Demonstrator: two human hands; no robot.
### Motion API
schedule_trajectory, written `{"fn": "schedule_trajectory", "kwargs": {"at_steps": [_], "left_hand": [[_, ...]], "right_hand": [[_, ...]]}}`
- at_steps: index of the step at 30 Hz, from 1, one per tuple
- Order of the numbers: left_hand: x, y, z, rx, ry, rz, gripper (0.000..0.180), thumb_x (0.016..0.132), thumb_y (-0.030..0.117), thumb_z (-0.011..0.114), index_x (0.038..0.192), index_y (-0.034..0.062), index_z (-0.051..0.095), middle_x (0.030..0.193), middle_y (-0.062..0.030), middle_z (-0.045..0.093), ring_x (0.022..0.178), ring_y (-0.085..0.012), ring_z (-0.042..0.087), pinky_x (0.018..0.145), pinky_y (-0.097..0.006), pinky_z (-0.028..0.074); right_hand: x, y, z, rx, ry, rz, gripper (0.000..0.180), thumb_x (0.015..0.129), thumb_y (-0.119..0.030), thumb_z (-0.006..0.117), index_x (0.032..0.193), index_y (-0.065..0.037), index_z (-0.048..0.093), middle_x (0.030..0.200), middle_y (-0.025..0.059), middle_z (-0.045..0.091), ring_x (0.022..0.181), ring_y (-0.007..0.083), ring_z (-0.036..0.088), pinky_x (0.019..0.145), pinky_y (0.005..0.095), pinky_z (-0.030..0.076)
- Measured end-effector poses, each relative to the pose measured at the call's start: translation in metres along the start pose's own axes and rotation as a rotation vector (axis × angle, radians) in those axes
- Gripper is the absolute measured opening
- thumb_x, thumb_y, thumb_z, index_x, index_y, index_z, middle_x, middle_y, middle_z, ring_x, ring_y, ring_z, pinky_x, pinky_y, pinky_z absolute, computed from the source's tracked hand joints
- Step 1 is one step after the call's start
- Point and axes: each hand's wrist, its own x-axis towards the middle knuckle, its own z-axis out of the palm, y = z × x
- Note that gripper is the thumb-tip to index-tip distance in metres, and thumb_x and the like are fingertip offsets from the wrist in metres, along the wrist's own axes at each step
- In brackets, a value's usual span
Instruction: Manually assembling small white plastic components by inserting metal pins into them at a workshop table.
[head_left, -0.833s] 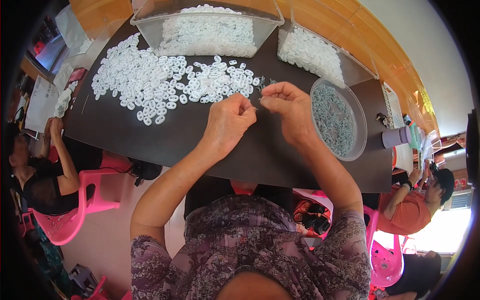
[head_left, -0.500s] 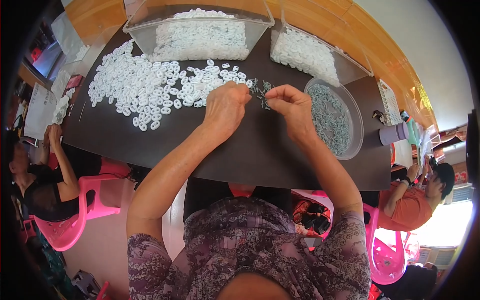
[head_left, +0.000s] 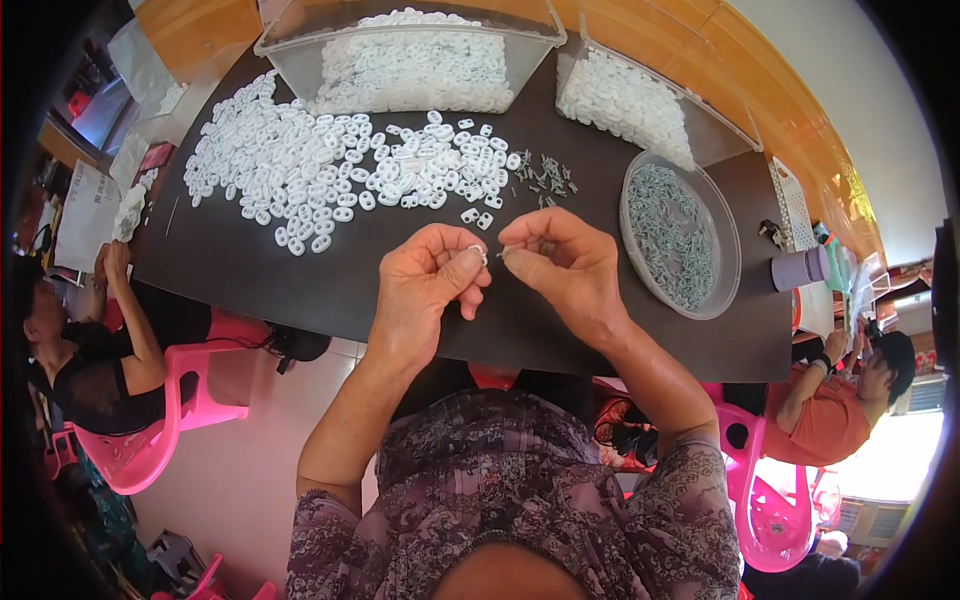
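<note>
My left hand (head_left: 425, 285) pinches a small white plastic piece (head_left: 481, 253) between thumb and forefinger. Close beside it, my right hand (head_left: 565, 270) has its thumb and fingers pinched on a small metal screw (head_left: 502, 254), its tip pointing toward the piece; a narrow gap separates the two. Beyond my hands lies a small scatter of grey screws (head_left: 550, 175). A loose pile of white two-holed pieces (head_left: 440, 165) sits to their left, with a few strays (head_left: 478, 217) nearer me. On the right stands a round clear tub (head_left: 722, 290) of screws.
A larger heap of white oval pieces (head_left: 290, 165) covers the table's left. Two clear bins (head_left: 290, 80) (head_left: 725, 120) of white parts line the back. A lilac cup (head_left: 798, 268) stands at the right edge. People sit on pink chairs (head_left: 180, 400) at both sides.
Both hands have drawn back toward me from the piles and come together. The white piece now shows in the left fingers, and the screw at the right fingertips. The view has shifted slightly.
</note>
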Motion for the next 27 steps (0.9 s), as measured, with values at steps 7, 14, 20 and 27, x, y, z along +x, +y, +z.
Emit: {"fn": "schedule_trajectory", "kwargs": {"at_steps": [7,14,20,27], "left_hand": [[-0.012,-0.002,0.002,-0.045,0.05,0.043,0.014,0.087,0.009,0.06,0.092,-0.0038,0.059,0.073,-0.007,0.06,0.056,-0.0106,0.053,0.049,-0.021,0.044],[-0.017,-0.004,0.004,-0.003,0.061,0.067,0.014,0.087,0.01,0.061,0.092,-0.0036,0.059,0.074,-0.0064,0.059,0.059,-0.0094,0.053,0.05,-0.02,0.044],[-0.021,-0.008,0.008,0.017,0.098,0.1,0.014,0.088,0.01,0.06,0.093,-0.0026,0.058,0.076,-0.0053,0.059,0.06,-0.0077,0.052,0.051,-0.019,0.043],[-0.025,-0.016,0.012,0.07,0.163,0.215,0.012,0.09,0.01,0.057,0.093,-0.0018,0.057,0.077,-0.0033,0.058,0.063,-0.0066,0.051,0.053,-0.019,0.043]], "right_hand": [[-0.005,-0.002,0.012,-0.034,0.004,-0.026,0.017,0.08,0.002,0.062,0.097,0.001,0.06,0.089,0.0008,0.057,0.082,0.0055,0.052,0.073,0.0205,0.043],[-0.009,-0.001,0.017,-0.079,0.01,-0.061,0.017,0.08,0.003,0.062,0.097,0.002,0.059,0.086,0.0004,0.056,0.08,0.0058,0.051,0.071,0.0207,0.042],[-0.011,0.003,0.02,-0.139,0.014,-0.121,0.016,0.08,0.004,0.06,0.097,0.003,0.059,0.085,0.0005,0.055,0.078,0.006,0.05,0.07,0.0212,0.041],[-0.013,0.01,0.029,-0.183,0.027,-0.191,0.015,0.08,0.008,0.059,0.094,0.003,0.059,0.084,0.0006,0.055,0.077,0.0058,0.05,0.068,0.0204,0.041]]}}
